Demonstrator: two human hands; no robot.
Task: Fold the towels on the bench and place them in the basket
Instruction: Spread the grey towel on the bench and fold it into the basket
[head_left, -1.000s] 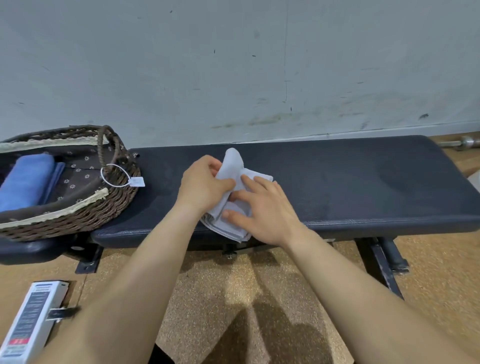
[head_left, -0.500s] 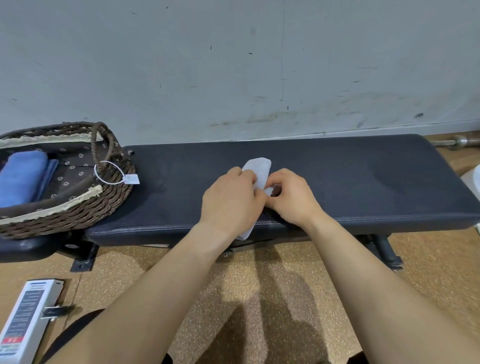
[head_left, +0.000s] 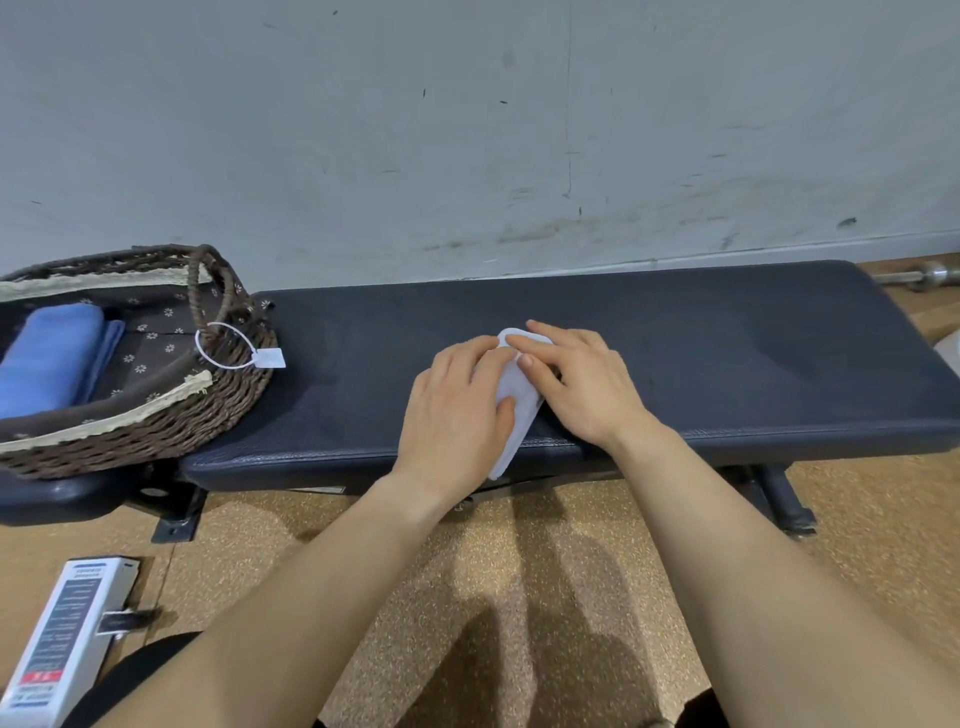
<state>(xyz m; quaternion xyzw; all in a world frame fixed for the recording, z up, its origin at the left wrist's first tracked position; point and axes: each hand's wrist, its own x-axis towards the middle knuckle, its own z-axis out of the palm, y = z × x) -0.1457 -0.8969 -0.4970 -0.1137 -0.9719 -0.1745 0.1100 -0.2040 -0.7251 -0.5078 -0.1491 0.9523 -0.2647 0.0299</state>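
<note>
A folded white towel (head_left: 519, 389) lies at the middle of the worktop (head_left: 727, 353), its near end hanging just over the front edge. The left hand (head_left: 457, 400) lies flat on the towel's left side, fingers straight and close together. The right hand (head_left: 582, 384) presses on its right side and far end with straight fingers. At the left end of the worktop sits a wicker basket (head_left: 156, 441) with a folded blue towel (head_left: 52, 358) inside and a white tag (head_left: 270, 358) hanging from its handle
</note>
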